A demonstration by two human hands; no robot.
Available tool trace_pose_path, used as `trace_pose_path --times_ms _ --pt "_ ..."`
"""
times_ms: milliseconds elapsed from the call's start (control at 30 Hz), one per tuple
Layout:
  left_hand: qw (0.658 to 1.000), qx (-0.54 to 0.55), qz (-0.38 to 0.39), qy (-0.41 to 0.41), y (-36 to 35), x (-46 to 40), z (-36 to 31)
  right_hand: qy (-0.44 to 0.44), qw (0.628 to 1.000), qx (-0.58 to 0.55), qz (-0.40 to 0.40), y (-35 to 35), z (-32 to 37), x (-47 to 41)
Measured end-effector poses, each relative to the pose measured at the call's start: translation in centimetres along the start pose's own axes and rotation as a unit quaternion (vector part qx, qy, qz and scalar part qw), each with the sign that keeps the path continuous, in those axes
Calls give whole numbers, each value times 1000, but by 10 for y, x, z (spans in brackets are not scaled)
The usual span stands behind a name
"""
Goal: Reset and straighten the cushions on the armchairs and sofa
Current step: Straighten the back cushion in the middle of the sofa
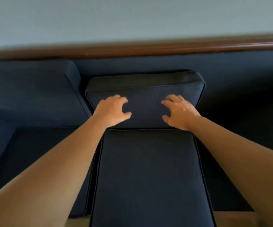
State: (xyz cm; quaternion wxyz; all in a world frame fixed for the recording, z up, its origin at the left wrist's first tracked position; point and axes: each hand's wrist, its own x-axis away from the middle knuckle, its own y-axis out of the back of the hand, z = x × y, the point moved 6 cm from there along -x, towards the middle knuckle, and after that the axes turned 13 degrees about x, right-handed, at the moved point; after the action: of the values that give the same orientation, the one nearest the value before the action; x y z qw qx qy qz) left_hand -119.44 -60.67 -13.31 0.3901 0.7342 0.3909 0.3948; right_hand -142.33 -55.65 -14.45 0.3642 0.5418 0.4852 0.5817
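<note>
While I watch through the head camera, everything below is placed relative to the middle back cushion.
Middle back cushion: a boxy navy block of woven fabric with piped edges, leaning against the sofa back.
Left hand: I see it on the cushion's front face, left of centre, fingers curled like a claw with the tips against the fabric, thumb spread; nothing is enclosed.
Right hand: on the same face, right of centre, fingers likewise bent and spread; blur hides how firmly they press.
Seat cushion: directly below it, a long flat slab with the same piping.
Left back cushion: just beside it on the left, plumper, corners rounded.
Wooden rail: above and behind it, smooth brown trim.
Wall: above the rail, plain and pale.
</note>
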Motion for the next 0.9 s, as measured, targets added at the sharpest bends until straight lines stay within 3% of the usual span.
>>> trace_pose_path --times_ms 133,367,533,733,900 --pt "996 -51 -72 -20 35 -47 19 -24 998 31 -57 24 -15 -52" --pt "993 -117 16 3 35 -113 60 -56 993 98 23 12 -38 -125" --pt "990 -138 -14 12 16 -139 72 -91 985 142 40 5 -39 -159" --pt "989 -135 -66 -1 6 -140 77 -99 984 149 9 -2 -42 -164" --pt "987 -147 -67 5 3 -121 71 -96 985 141 -13 -6 -35 -146"
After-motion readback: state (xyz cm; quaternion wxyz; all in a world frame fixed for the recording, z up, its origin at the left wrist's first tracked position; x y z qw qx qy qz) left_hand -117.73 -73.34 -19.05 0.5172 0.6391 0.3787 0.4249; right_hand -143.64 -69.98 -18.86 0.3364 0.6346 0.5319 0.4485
